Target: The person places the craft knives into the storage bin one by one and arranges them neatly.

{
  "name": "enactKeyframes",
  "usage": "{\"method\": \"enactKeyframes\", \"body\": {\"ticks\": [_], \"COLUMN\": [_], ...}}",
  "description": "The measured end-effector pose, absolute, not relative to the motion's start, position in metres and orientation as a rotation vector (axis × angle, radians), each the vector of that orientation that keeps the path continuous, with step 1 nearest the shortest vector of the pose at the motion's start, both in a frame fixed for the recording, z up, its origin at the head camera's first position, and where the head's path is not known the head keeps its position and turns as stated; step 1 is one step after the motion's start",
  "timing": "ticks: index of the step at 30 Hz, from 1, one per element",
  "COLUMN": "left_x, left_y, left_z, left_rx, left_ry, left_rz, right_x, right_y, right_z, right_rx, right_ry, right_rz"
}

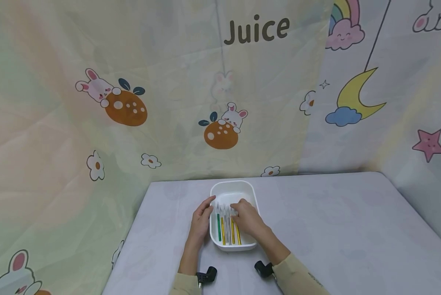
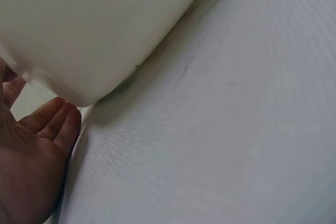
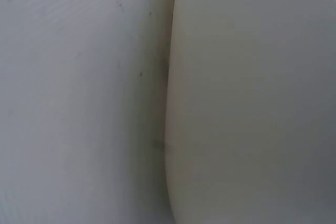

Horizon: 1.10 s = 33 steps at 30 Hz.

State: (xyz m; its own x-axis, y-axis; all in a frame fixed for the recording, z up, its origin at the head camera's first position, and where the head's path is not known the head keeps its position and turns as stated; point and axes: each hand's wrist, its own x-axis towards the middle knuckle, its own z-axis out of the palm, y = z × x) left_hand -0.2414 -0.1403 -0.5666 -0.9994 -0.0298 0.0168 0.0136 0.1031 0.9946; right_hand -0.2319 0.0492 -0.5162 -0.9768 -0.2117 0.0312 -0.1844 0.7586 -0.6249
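Observation:
A white tray (image 1: 233, 248) with rounded corners lies on the table. In it several slender sticks (image 1: 226, 229) lie side by side lengthwise, with green, yellow and greyish shafts and pale, clear-looking upper ends. My left hand (image 1: 201, 221) rests along the tray's left wall, fingertips right at the rim; in the left wrist view its fingers (image 2: 65, 127) lie fairly straight against the outside. Reaching in from the right, my right hand (image 1: 247, 217) curls thumb and fingertips over the upper end of the rightmost yellow stick (image 1: 238, 237), which slants a little. That end is hidden by the fingers.
A pale cloth-covered table (image 1: 327, 229) extends on both sides of the tray. Behind it hangs a printed curtain (image 1: 176, 90) with rabbits and flowers. Black wrist devices (image 1: 207, 275) sit by the sleeves. The right wrist view holds only the tray's outer wall (image 3: 247, 103) and tabletop.

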Motion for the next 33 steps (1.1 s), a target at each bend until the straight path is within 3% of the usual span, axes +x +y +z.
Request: {"method": "enactKeyframes", "body": {"ticks": [33], "left_x": [-0.2406], "left_y": [-0.1390], "left_z": [-0.5650], "left_rx": [0.025], "left_ry": [-2.308], "left_rz": [-2.080], "right_x": [-0.2353], "right_y": [0.0470], "right_z": [-0.5207], "right_rx": [-0.313], "right_ry": [2.874], "right_rz": [-0.935]}}
